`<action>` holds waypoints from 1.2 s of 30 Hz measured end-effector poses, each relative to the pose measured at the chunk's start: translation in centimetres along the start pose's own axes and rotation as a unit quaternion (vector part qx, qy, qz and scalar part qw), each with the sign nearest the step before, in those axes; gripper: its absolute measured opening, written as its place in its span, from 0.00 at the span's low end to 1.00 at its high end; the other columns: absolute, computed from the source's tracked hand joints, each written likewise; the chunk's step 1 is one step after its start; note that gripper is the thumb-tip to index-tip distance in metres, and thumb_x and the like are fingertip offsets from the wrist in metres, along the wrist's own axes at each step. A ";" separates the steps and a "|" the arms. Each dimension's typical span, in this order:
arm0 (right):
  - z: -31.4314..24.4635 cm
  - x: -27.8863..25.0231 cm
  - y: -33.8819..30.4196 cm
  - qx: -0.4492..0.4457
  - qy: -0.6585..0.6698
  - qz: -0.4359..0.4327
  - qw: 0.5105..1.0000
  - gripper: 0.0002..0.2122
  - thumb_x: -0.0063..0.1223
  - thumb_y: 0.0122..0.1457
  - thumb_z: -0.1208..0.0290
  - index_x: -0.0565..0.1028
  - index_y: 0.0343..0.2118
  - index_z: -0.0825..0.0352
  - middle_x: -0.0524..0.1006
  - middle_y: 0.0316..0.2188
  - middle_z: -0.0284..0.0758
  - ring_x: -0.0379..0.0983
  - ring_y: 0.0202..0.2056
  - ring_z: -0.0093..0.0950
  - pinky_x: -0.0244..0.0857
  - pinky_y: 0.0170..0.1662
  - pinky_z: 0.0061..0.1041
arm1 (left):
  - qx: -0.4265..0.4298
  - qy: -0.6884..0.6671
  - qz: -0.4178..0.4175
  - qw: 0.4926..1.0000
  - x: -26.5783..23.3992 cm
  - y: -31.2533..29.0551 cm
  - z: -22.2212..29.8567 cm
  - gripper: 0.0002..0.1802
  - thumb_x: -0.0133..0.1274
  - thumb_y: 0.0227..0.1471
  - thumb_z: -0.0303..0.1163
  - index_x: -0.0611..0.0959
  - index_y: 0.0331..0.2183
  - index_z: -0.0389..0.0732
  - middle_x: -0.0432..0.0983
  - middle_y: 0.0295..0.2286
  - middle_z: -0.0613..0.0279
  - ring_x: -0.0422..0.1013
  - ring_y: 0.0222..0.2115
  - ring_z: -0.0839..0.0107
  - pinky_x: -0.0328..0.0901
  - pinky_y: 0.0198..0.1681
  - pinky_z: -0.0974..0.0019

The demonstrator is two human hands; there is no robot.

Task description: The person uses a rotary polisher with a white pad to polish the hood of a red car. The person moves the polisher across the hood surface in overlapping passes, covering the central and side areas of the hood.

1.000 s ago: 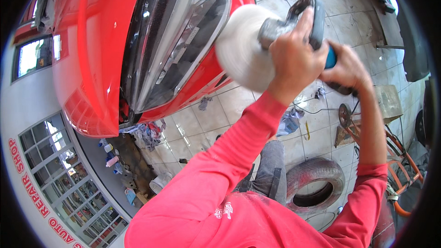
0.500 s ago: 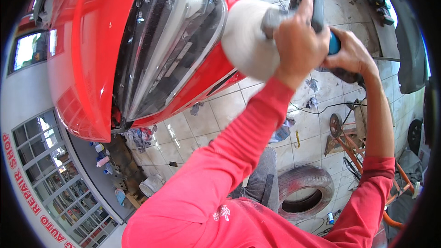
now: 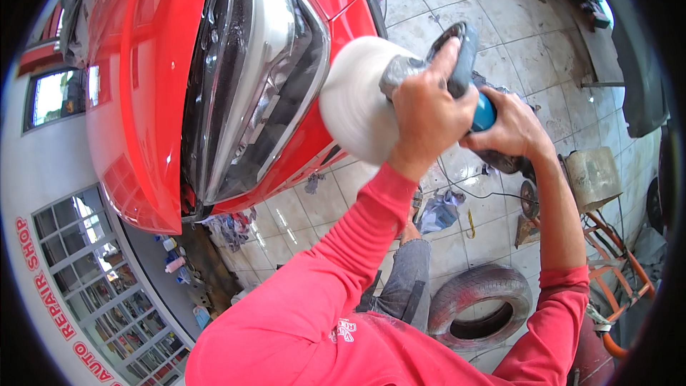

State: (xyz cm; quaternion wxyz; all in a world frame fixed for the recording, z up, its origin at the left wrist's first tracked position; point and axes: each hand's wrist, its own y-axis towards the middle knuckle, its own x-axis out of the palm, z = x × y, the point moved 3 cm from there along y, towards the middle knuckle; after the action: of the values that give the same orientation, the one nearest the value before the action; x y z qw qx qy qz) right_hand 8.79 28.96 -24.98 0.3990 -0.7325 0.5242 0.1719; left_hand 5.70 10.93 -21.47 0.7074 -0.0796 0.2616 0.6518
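A blue and black polisher [image 3: 484, 113] is held between both my hands in front of the red car. My left hand [image 3: 434, 116] is wrapped round its black front handle, index finger stretched along the handle. Around the blue body at the rear closes my right hand [image 3: 513, 127]. The round white buffing pad [image 3: 357, 104] is blurred as if spinning. It overlaps the red panel beside the headlight [image 3: 279, 100]; whether it touches the paint I cannot tell.
A worn tire [image 3: 457, 293] lies on the tiled floor near my leg. To the right are an orange-framed hand cart [image 3: 625, 271] and a pale container [image 3: 593, 179]. A cord [image 3: 493, 195] crosses the floor, with crumpled cloth [image 3: 439, 211] nearby.
Both hands have carried the polisher left and toward me, so its pad sits lower beside the headlight. My view has shifted slightly.
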 end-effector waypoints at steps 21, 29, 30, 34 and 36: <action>-9.1 11.3 -12.4 0.062 -0.014 0.108 0.992 0.38 0.76 0.33 0.48 0.80 0.49 0.65 0.84 0.34 0.48 0.84 0.39 0.47 0.77 0.45 0.43 | 0.129 -0.079 -0.046 0.987 -10.6 -12.4 -1.4 0.32 0.61 0.41 0.17 0.83 0.54 0.28 0.85 0.47 0.42 0.86 0.42 0.57 0.78 0.44 0.61; -13.9 23.9 -16.2 0.006 0.006 0.054 0.999 0.41 0.75 0.32 0.46 0.79 0.53 0.62 0.84 0.36 0.47 0.84 0.39 0.46 0.77 0.45 0.42 | 0.089 -0.038 -0.044 0.994 -20.7 -23.5 -5.6 0.35 0.61 0.40 0.15 0.81 0.56 0.26 0.86 0.40 0.44 0.85 0.35 0.61 0.78 0.41 0.62; -13.9 25.6 -16.5 0.003 0.018 0.066 0.998 0.41 0.75 0.33 0.46 0.79 0.53 0.62 0.84 0.37 0.47 0.84 0.40 0.46 0.77 0.45 0.42 | 0.121 -0.016 -0.043 0.992 -21.2 -24.3 -6.3 0.37 0.61 0.39 0.15 0.82 0.56 0.26 0.85 0.33 0.47 0.83 0.27 0.62 0.77 0.36 0.61; -15.1 32.5 -17.6 -0.020 0.071 0.129 0.989 0.38 0.77 0.36 0.48 0.79 0.52 0.62 0.84 0.39 0.45 0.84 0.40 0.46 0.77 0.44 0.42 | 0.196 -0.013 -0.072 0.978 -23.7 -27.6 -9.0 0.39 0.63 0.35 0.18 0.82 0.56 0.28 0.74 0.22 0.57 0.71 0.18 0.61 0.68 0.25 0.59; -15.3 36.4 -18.0 -0.037 0.098 0.156 0.982 0.36 0.77 0.38 0.49 0.79 0.52 0.63 0.84 0.39 0.44 0.84 0.40 0.46 0.77 0.43 0.42 | 0.217 0.013 -0.091 0.972 -25.4 -29.4 -10.0 0.40 0.64 0.36 0.21 0.81 0.57 0.30 0.70 0.19 0.62 0.69 0.18 0.63 0.64 0.24 0.59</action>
State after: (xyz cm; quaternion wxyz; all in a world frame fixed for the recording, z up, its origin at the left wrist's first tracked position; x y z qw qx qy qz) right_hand 36.77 -3.32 -32.54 0.2861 -0.6691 0.6622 0.1786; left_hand 31.05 -20.01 -24.69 0.7602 0.0437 0.3981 0.5116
